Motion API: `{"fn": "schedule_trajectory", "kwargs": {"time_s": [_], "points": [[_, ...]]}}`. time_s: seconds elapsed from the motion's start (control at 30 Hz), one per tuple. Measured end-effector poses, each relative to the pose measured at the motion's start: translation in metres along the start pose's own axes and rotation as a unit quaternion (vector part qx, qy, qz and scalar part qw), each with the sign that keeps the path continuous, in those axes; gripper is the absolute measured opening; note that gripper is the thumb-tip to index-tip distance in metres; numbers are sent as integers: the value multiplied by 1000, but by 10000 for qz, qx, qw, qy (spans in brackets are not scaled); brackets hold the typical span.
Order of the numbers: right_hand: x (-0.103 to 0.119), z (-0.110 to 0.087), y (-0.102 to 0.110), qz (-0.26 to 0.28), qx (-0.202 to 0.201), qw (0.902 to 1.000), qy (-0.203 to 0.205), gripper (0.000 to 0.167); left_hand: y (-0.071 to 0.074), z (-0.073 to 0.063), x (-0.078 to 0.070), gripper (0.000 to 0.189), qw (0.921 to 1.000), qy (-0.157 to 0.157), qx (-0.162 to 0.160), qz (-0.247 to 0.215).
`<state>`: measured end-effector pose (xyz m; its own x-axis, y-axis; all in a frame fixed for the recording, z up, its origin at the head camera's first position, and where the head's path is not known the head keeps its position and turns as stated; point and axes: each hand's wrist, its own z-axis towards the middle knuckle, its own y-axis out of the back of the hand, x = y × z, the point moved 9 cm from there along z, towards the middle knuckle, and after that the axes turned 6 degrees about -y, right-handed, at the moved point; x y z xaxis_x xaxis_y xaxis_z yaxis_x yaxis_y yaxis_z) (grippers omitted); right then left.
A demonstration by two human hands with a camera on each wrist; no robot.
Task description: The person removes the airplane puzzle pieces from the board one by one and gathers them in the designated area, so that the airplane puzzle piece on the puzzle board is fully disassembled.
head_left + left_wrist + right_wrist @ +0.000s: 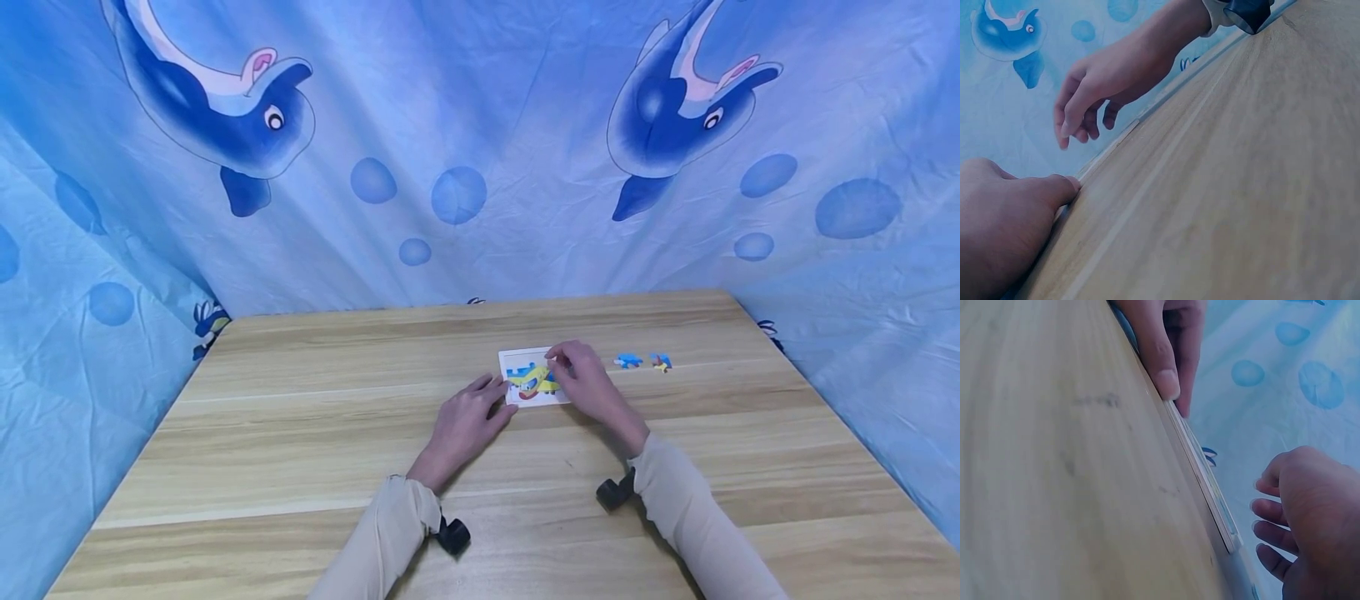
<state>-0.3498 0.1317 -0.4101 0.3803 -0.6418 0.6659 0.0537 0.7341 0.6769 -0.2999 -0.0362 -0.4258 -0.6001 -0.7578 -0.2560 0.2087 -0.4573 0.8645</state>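
Note:
A small jigsaw puzzle board (538,403) with a white frame lies on the wooden table. Yellow and blue pieces fill its lower part, and a pale bare strip shows along its upper left. My left hand (467,421) rests at the board's left side, with fingertips and thumb (1167,384) touching its edge near the front corner. My right hand (588,385) hovers over the board's right part, fingers loosely bent. No piece shows between the fingers of the right hand (1119,72) in the left wrist view.
Right of the board lie a loose blue puzzle piece (628,361) and another blue, red and yellow piece (661,362). A blue curtain (480,250) with dolphins hangs behind the wooden table (300,450). Each wrist carries a black camera (453,537).

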Motion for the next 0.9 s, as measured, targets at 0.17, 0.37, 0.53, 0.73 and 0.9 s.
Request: {"fn": "schedule_trajectory", "kwargs": {"time_s": [0.17,0.37,0.53,0.73,0.9], "points": [[4,1,-8,-29,160,9999,-28,17,-1,0,0,44,10000,-3,9,37],[7,3,-17,-192,292,9993,-94,17,-1,0,1,43,10000,-33,-30,55],[13,4,-22,-217,324,9992,-89,17,0,-1,0,43,9999,-106,-86,71],[18,5,-28,-327,347,9989,4,16,0,-1,0,42,9998,-130,-107,130],[16,6,-33,-480,406,9980,-5,16,0,-1,0,42,9998,-123,-100,115]]}}
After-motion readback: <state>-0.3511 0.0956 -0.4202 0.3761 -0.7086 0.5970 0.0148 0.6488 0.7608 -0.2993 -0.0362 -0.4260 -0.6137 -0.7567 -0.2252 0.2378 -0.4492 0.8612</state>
